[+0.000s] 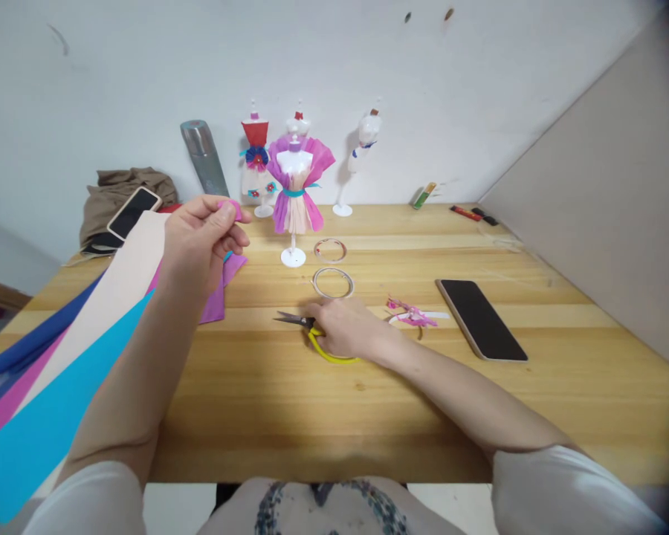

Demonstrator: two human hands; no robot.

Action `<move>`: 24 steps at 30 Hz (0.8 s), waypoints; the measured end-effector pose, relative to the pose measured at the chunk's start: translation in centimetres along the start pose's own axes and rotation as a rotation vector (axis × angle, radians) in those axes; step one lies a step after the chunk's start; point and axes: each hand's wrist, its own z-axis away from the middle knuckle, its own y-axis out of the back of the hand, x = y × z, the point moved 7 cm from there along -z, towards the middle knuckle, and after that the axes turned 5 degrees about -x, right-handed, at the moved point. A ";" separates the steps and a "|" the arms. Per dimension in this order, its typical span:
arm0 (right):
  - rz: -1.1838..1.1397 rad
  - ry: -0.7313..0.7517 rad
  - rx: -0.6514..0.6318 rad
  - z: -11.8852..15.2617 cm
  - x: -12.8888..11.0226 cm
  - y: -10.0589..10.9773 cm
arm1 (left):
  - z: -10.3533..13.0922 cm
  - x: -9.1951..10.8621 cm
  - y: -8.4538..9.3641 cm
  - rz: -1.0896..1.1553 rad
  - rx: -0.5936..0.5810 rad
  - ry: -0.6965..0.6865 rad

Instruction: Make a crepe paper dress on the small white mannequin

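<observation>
My left hand [209, 230] is raised at the left, its thumb and forefinger pinching a small pink piece of paper [233, 209]. My right hand [340, 327] lies low over the table, closed on the yellow-handled scissors [334, 357], whose dark blades point left. Behind the scissors are two tape rings, one [333, 283] close to my right hand and another [331, 250] farther back. A small dress form [294, 193] in purple and pale pink paper with a blue waistband stands between and beyond my hands. Purple paper [215, 301] lies partly behind my left forearm.
Long blue, pink and cream sheets [72, 386] lie at the left. A phone [482, 319] and pink scraps [413, 313] are at the right. Toward the wall stand more dress forms [255, 160], a grey bottle [204, 157], another phone [134, 212] on brown cloth [97, 212], and a green-yellow tube [424, 195].
</observation>
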 end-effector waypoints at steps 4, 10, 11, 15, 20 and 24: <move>0.000 0.017 -0.065 0.3 -0.3 -0.6 | 0.8 -0.5 -1.2 -0.014 -0.065 0.027; 0.014 0.039 -0.016 0.6 -0.2 0.2 | 1.2 -1.8 -2.6 -0.042 -0.175 0.070; 0.008 0.045 0.033 0.2 -0.1 0.2 | 1.3 -2.0 -2.8 -0.043 -0.193 0.081; -0.079 0.219 0.199 -1.4 -0.3 -0.3 | 1.5 -2.6 -3.5 -0.052 -0.241 0.107; -0.070 0.265 0.172 -2.3 0.3 -1.5 | 1.7 -2.8 -3.8 -0.026 -0.258 0.115; -0.023 0.277 0.142 -2.3 0.1 -1.8 | 1.6 -2.9 -3.7 -0.033 -0.257 0.120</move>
